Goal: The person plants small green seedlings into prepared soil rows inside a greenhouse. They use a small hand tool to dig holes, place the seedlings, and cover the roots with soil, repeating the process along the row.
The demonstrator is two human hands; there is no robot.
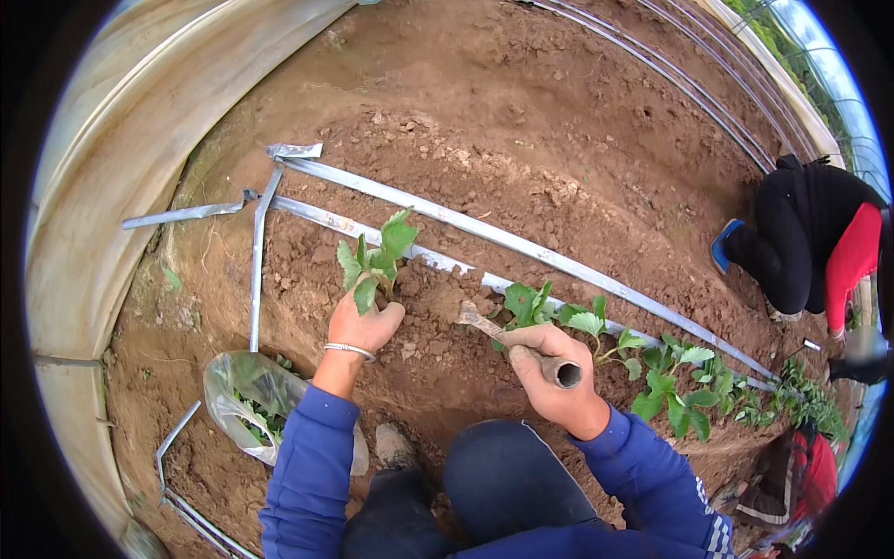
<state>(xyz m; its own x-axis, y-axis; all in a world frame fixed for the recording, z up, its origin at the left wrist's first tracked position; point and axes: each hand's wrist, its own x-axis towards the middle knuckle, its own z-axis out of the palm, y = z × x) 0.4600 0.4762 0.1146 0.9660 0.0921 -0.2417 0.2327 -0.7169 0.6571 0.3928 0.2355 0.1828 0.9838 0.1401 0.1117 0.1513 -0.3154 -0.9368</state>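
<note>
My left hand (364, 323), with a metal bangle at its wrist, grips a leafy seedling (383, 255) low on its stems, against the loose soil beside the drip tape. The roots are hidden. My right hand (555, 374) is closed around a small hand tool (480, 321) with a hollow metal handle and a narrow soiled blade. The blade's tip points left, over broken soil (433, 307) a short way right of the seedling. Several similar plants (674, 395) stand in a row to the right of my right hand, along the tape.
Flat drip tape (419, 202) runs diagonally across the bed. A clear plastic bag (234, 391) with leafy plants lies by my left forearm. Plastic sheeting (105, 182) borders the left. One person (803, 230) crouches at far right; another (796, 475) is at lower right.
</note>
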